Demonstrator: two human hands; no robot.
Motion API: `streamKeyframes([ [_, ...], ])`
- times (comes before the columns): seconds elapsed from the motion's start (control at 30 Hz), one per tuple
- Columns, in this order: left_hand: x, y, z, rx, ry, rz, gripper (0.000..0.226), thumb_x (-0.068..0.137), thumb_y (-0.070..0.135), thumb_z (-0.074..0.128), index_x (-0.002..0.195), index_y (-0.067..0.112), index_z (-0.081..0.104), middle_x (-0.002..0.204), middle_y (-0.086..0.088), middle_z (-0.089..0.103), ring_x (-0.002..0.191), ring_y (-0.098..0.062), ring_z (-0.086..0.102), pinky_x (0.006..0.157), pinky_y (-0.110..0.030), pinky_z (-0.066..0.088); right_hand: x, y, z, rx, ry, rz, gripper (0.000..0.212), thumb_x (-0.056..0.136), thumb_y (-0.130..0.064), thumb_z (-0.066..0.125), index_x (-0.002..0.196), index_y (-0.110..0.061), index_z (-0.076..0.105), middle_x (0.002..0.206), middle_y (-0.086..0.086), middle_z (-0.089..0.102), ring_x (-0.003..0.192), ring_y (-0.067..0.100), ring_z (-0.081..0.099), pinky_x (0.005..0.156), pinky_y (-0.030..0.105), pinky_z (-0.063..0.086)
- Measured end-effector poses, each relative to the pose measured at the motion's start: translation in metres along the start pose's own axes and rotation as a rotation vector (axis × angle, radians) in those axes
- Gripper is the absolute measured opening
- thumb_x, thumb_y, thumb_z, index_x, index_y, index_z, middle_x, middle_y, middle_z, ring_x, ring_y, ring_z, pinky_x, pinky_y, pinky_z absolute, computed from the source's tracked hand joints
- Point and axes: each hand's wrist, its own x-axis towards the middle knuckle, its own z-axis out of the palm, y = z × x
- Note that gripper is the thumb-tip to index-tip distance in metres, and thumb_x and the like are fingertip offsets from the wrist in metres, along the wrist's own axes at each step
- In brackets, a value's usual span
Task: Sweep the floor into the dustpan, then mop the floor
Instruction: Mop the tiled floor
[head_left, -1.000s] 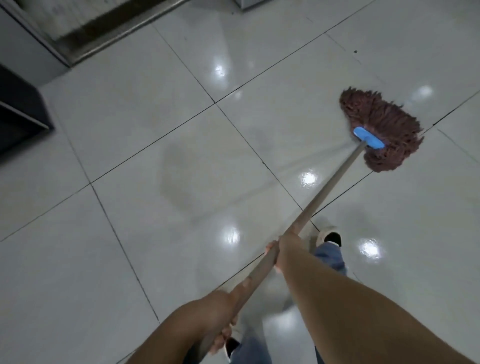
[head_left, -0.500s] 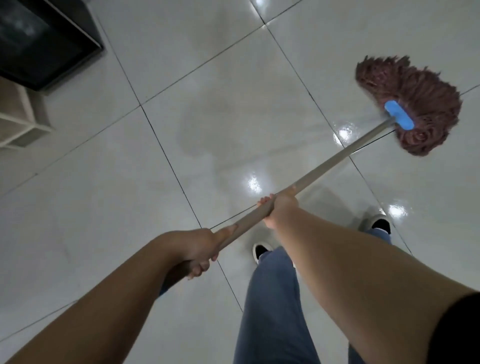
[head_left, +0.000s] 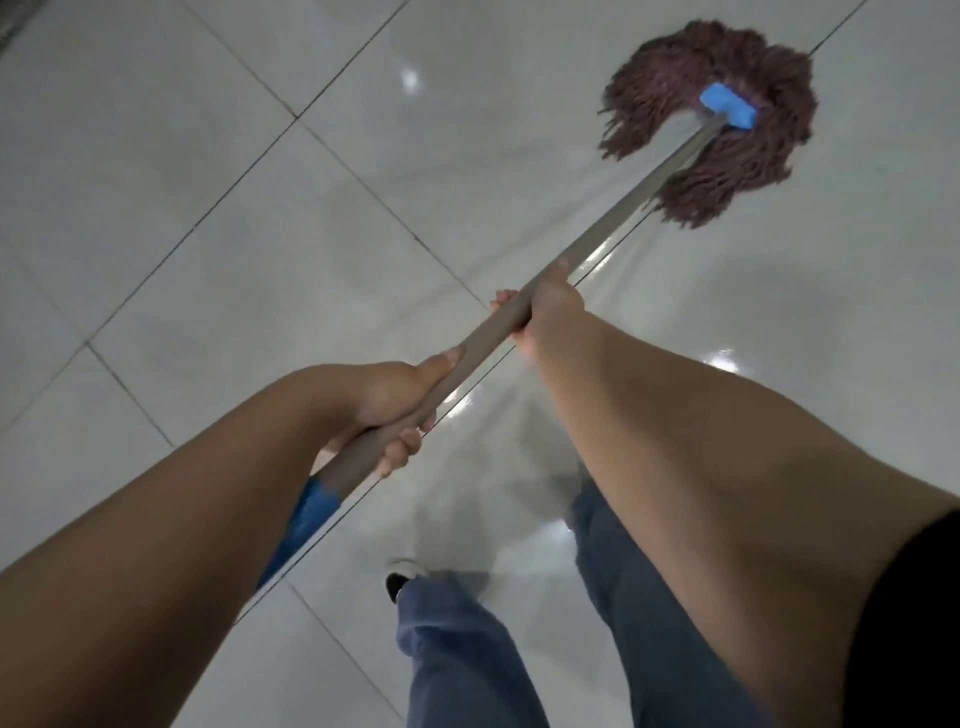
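**Mop Stroke Reaches Across Glossy Tiles**

While both hands clenched the mop handle (head_left: 597, 236), the left hand (head_left: 387, 402) low near its blue end and the right hand (head_left: 545, 312) farther up, the brown mop head (head_left: 727, 156) lay spread on the tiled floor (head_left: 182, 182) ahead. Wet sheen near the person's shoe (head_left: 400, 574) suggested a slip risk if a step landed there. Open tile lay to the left; no wall or furniture showed.
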Motion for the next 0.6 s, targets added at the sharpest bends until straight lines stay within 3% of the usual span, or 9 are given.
streamKeyframes([
  [0.07, 0.004, 0.063, 0.027, -0.029, 0.015, 0.056, 0.066, 0.079, 0.078, 0.030, 0.067, 0.013, 0.034, 0.037, 0.001, 0.035, 0.027, -0.013, 0.030, 0.035, -0.014, 0.033, -0.002, -0.055, -0.025, -0.051, -0.007, -0.076, 0.049, 0.095, -0.054, 0.037, 0.097, -0.005, 0.040, 0.067, 0.014, 0.056, 0.056, 0.023, 0.056, 0.073, 0.037, 0.052],
  [0.17, -0.007, 0.136, 0.065, -0.106, -0.005, 0.133, 0.064, 0.083, 0.074, 0.031, 0.070, 0.012, 0.038, 0.035, 0.001, 0.037, 0.024, -0.010, 0.032, 0.031, -0.012, 0.032, -0.021, -0.108, -0.068, -0.197, -0.073, -0.191, 0.049, 0.095, -0.056, 0.035, 0.111, -0.012, 0.050, 0.087, 0.008, 0.060, 0.073, 0.023, 0.063, 0.069, 0.034, 0.054],
  [0.27, -0.032, 0.182, 0.086, -0.229, -0.095, 0.219, 0.065, 0.087, 0.070, 0.025, 0.085, 0.008, 0.045, 0.037, -0.001, 0.040, 0.027, -0.010, 0.037, 0.033, -0.014, 0.036, -0.054, -0.135, -0.103, -0.351, -0.132, -0.328, 0.051, 0.095, -0.058, 0.028, 0.114, -0.019, 0.054, 0.097, 0.000, 0.063, 0.076, 0.016, 0.062, 0.062, 0.027, 0.052],
  [0.37, -0.069, 0.202, 0.099, -0.393, -0.142, 0.352, 0.062, 0.089, 0.067, 0.024, 0.101, 0.010, 0.046, 0.045, -0.008, 0.048, 0.035, -0.016, 0.046, 0.039, -0.020, 0.044, -0.092, -0.151, -0.116, -0.414, -0.130, -0.466, 0.047, 0.096, -0.059, 0.023, 0.114, -0.026, 0.050, 0.103, -0.003, 0.061, 0.078, 0.012, 0.060, 0.067, 0.027, 0.050],
  [0.5, -0.122, 0.210, 0.103, -0.460, -0.129, 0.616, 0.062, 0.093, 0.060, 0.021, 0.127, 0.013, 0.045, 0.081, -0.011, 0.063, 0.061, -0.019, 0.061, 0.050, -0.025, 0.053, -0.144, -0.160, -0.117, -0.442, -0.209, -0.600, 0.058, 0.094, -0.062, 0.015, 0.133, -0.030, 0.046, 0.112, -0.007, 0.058, 0.086, 0.006, 0.060, 0.070, 0.026, 0.047],
  [0.6, -0.158, 0.215, 0.099, -0.529, -0.157, 0.763, 0.065, 0.094, 0.058, 0.023, 0.137, 0.013, 0.040, 0.117, -0.010, 0.060, 0.092, -0.020, 0.062, 0.065, -0.032, 0.054, -0.181, -0.173, -0.111, -0.440, -0.251, -0.711, 0.063, 0.094, -0.061, 0.011, 0.139, -0.030, 0.042, 0.118, -0.005, 0.055, 0.091, 0.005, 0.058, 0.073, 0.025, 0.045],
])
